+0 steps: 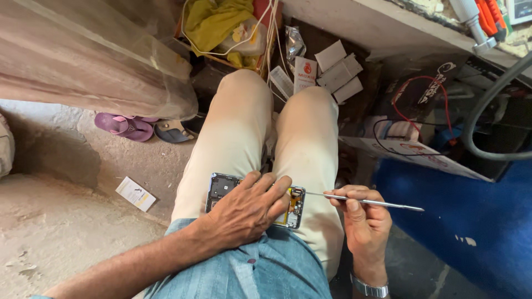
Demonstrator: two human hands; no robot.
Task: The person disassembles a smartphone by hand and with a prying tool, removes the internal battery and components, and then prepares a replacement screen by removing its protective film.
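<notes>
1. While the person sits with knees together, the opened phone [221, 187] lies across both thighs, back cover off and internals facing up; the lap [310, 138] serves as the work surface, so the device needs pinning down.
2. The left hand [244, 213] lies palm-down over the phone's middle, fingers spread and pressing flat; it covers rather than grasps; judged: this keeps the phone from sliding off the sloped trousers while the right end stays exposed.
3. The right hand [360, 216] is closed on a thin metal probe [368, 202], pinched between thumb and fingers near mid-shaft; the tip points left and sits at the phone's uncovered right edge, by the yellow part; whether the tip touches the board cannot be told.
4. A metal wristwatch [370, 289] sits on the right wrist.
5. Containers: an open carton [221, 33] beyond the knees holds yellow cloth [213, 19], a crumpled bag and white cable; several small white boxes [339, 72] lie closed just beside it, contents hidden.
6. Surroundings: purple sandals [124, 126] on the concrete floor to the left; a white card [136, 194] nearer the thigh; a blue surface [471, 221] to the right; a red wire [426, 83] and a grey hose [482, 111] above it.
</notes>
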